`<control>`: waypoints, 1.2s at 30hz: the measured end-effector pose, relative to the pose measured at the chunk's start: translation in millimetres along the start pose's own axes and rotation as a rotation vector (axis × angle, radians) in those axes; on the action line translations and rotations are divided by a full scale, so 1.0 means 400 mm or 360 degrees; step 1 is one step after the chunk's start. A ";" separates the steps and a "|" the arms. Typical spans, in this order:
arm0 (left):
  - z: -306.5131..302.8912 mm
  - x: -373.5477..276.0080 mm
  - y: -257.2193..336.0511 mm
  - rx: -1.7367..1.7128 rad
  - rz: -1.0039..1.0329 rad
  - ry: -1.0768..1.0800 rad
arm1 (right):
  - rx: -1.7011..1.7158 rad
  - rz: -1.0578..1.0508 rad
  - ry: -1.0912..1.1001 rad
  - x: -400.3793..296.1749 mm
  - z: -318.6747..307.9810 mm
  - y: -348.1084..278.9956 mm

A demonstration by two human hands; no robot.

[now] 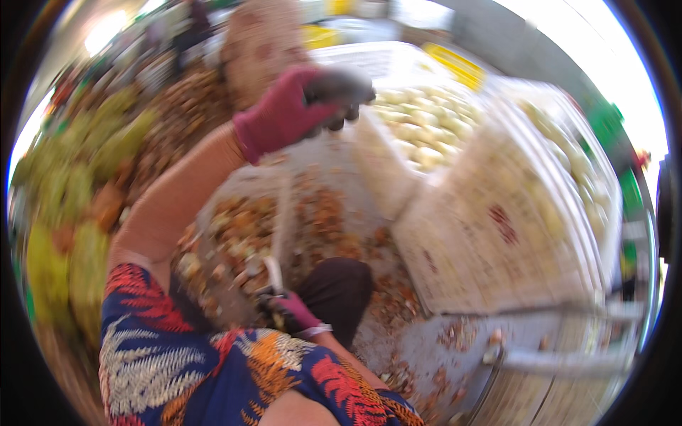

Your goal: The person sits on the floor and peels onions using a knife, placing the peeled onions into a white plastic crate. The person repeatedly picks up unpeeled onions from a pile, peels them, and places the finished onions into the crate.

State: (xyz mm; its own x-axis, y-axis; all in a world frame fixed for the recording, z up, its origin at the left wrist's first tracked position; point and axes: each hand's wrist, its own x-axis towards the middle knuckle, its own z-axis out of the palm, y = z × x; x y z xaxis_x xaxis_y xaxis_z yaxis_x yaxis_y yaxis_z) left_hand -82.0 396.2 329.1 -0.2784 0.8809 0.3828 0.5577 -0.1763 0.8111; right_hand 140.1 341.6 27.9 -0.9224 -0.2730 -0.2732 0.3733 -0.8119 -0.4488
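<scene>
My left hand [333, 98], in a pink glove with grey-coated palm and fingers, is raised beside a white plastic crate of peeled onions [426, 125]. Its fingers are bent and blurred; whether anything is in them cannot be told. Low in front of my body, my right hand [285, 314], in a pink and dark glove, is closed around something. A pale, curved, blade-like piece [274, 274] stands out from it, too blurred to name surely. Just past that hand is a pale-rimmed container [282, 213] of onions and brown skins [240, 229].
More white crates [479, 229] with peeled onions are stacked at right. Yellow-green mesh sacks [69, 197] and a heap of unpeeled onions [178, 117] lie at left, a filled sack [261, 48] behind. Skins litter the floor [421, 341]. A metal frame [565, 359] stands at lower right.
</scene>
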 end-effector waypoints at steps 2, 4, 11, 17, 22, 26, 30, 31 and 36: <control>-0.113 -0.267 -0.091 -0.0069 -0.0362 0.0416 | -0.0065 0.0179 0.0041 -0.038 0.092 -0.012; -0.213 -0.541 -0.146 0.0117 -0.0651 0.0879 | -0.0361 0.0365 0.0042 -0.048 0.117 -0.004; -0.184 -1.457 -0.134 0.0452 -0.1480 0.2425 | -0.0902 0.0183 0.0192 0.043 0.048 0.083; 0.275 -1.927 -0.178 0.0041 -0.2813 0.2293 | -0.0988 0.0546 0.0154 0.146 0.205 0.116; 0.469 -2.006 -0.186 -0.0316 -0.3175 0.1983 | -0.1324 0.0573 0.0032 0.266 0.269 0.228; 0.503 -2.076 -0.217 -0.0392 -0.3129 0.2331 | -0.1513 0.0590 -0.0059 0.350 0.271 0.308; 0.420 -2.113 -0.244 -0.0452 -0.3016 0.2698 | -0.1584 0.0696 -0.0153 0.442 0.263 0.342; 0.417 -2.125 -0.256 -0.0456 -0.3041 0.2632 | -0.1568 0.0674 -0.0098 0.462 0.251 0.341; 0.377 -2.158 -0.273 -0.0607 -0.3100 0.2496 | -0.1709 0.0343 0.0181 0.601 0.236 0.207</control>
State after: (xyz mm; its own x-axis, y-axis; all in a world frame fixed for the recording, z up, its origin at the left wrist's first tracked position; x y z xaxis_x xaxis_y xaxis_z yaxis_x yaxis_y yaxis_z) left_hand 215.3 -278.9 -156.5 -0.2383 -0.6404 -0.7301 -0.8891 -0.1588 0.4294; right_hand -60.1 160.1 5.3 -0.8337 -0.2609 -0.4866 0.4680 0.1336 -0.8735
